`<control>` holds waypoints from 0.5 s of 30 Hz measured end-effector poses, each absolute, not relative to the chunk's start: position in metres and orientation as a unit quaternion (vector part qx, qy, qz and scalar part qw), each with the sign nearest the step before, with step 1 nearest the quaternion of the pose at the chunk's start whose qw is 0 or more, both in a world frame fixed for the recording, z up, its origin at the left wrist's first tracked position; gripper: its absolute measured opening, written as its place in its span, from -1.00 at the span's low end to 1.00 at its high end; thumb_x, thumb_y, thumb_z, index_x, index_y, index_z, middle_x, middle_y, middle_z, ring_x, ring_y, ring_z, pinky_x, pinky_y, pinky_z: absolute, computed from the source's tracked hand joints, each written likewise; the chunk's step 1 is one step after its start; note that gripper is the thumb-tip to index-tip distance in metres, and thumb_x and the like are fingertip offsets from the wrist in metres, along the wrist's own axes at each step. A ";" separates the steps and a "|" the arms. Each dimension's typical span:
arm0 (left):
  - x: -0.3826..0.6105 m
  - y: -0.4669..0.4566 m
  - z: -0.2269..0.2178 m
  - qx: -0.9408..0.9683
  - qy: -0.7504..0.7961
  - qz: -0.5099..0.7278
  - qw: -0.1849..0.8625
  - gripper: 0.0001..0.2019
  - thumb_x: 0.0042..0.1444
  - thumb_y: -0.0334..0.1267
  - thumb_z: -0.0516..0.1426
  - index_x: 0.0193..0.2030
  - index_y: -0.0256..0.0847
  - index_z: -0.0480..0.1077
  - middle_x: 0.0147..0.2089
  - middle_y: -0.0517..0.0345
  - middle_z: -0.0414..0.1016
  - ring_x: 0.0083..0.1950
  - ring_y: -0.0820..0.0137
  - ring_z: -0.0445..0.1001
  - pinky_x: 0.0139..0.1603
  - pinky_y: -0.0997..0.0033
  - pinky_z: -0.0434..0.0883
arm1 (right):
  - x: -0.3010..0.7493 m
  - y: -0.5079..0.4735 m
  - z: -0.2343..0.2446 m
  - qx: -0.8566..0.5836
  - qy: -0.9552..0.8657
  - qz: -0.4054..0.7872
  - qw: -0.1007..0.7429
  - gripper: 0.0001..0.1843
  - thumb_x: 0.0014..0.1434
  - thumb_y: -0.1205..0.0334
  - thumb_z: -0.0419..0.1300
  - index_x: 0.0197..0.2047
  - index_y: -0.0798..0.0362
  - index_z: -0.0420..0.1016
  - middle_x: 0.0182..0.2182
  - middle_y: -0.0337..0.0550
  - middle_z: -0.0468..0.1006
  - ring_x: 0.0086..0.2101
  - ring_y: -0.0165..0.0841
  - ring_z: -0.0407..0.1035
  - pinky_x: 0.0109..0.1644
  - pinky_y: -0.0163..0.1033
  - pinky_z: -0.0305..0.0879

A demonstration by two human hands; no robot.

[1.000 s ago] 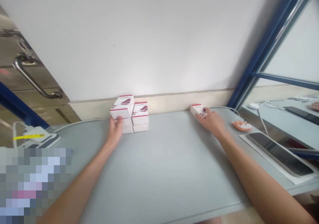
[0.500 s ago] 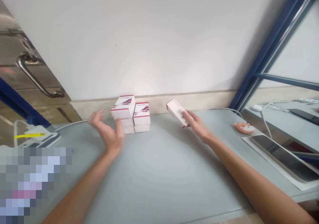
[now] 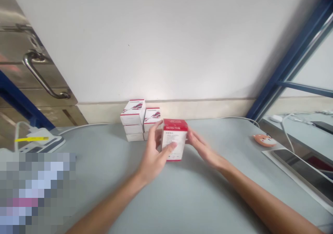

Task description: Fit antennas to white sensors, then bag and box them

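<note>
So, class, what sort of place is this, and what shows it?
Probably an indoor work area: a grey tabletop carries small stacked boxes, what looks like a power strip sits at the left, and a blue frame rises at the right.

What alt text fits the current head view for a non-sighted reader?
The left hand grips a red-topped box, the right hand at its other side, over a grey table. Two stacks of similar boxes stand behind; an orange object lies at right.
</note>
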State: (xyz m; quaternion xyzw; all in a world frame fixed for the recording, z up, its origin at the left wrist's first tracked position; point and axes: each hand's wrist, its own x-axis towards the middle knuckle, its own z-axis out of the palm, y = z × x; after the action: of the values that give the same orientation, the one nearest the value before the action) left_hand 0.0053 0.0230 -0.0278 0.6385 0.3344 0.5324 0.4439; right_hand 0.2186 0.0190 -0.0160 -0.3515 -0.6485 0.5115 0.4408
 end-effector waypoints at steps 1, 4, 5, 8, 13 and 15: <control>0.003 0.024 -0.030 0.660 0.336 0.525 0.419 -0.31 0.29 -0.07 0.32 0.46 0.08 0.13 0.34 -0.03 0.48 0.32 0.11 0.53 0.27 0.07 0.54 | 0.219 0.019 -0.015 -0.373 -0.656 0.461 0.468 -0.37 0.46 -0.23 0.08 0.48 -0.22 0.27 0.34 -0.07 0.47 0.24 -0.11 0.41 0.35 0.10 0.34; 0.001 0.025 -0.037 0.708 0.336 0.496 0.374 -0.34 0.31 -0.12 0.31 0.46 0.08 0.17 0.44 -0.04 0.38 0.42 0.08 0.44 0.34 0.09 0.50 | 0.220 0.018 -0.014 -0.416 -0.687 0.323 0.500 -0.48 0.41 -0.13 0.23 0.33 -0.14 0.43 0.22 -0.04 0.57 0.15 -0.13 0.48 0.25 0.02 0.42; 0.001 0.024 -0.038 0.716 0.330 0.491 0.370 -0.35 0.32 -0.14 0.30 0.47 0.09 0.16 0.47 -0.04 0.35 0.44 0.08 0.42 0.35 0.10 0.50 | 0.219 0.017 -0.013 -0.419 -0.699 0.291 0.501 -0.55 0.40 -0.10 0.25 0.25 -0.10 0.49 0.17 -0.03 0.61 0.10 -0.15 0.50 0.21 -0.01 0.45; 0.001 0.023 -0.040 0.730 0.315 0.482 0.368 -0.36 0.36 -0.19 0.25 0.49 0.10 0.12 0.48 -0.05 0.34 0.43 0.10 0.43 0.32 0.11 0.52 | 0.220 0.016 -0.012 -0.413 -0.715 0.250 0.505 -0.66 0.40 -0.03 0.25 0.14 -0.07 0.55 0.03 -0.06 0.67 -0.02 -0.20 0.56 0.10 -0.06 0.50; -0.003 0.026 -0.038 0.750 0.306 0.465 0.357 -0.35 0.37 -0.27 0.23 0.50 0.13 0.10 0.48 -0.05 0.32 0.41 0.09 0.45 0.23 0.14 0.59 | 0.227 0.015 -0.009 -0.411 -0.738 0.221 0.487 -0.68 0.36 -0.01 0.31 0.08 -0.05 0.57 -0.04 -0.07 0.70 -0.07 -0.20 0.57 0.03 -0.09 0.50; -0.004 0.026 -0.039 0.757 0.306 0.463 0.345 -0.32 0.36 -0.29 0.24 0.52 0.14 0.08 0.49 -0.05 0.31 0.41 0.07 0.44 0.22 0.11 0.60 | 0.229 0.015 -0.008 -0.412 -0.743 0.219 0.480 -0.67 0.35 -0.02 0.32 0.08 -0.04 0.56 -0.03 -0.08 0.69 -0.08 -0.22 0.57 0.02 -0.12 0.48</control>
State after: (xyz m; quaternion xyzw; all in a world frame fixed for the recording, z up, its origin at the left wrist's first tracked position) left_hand -0.0038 0.0263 -0.0391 0.7568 0.3056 0.4633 0.3452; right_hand 0.2291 0.0149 -0.0077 -0.4116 -0.7432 0.2192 0.4797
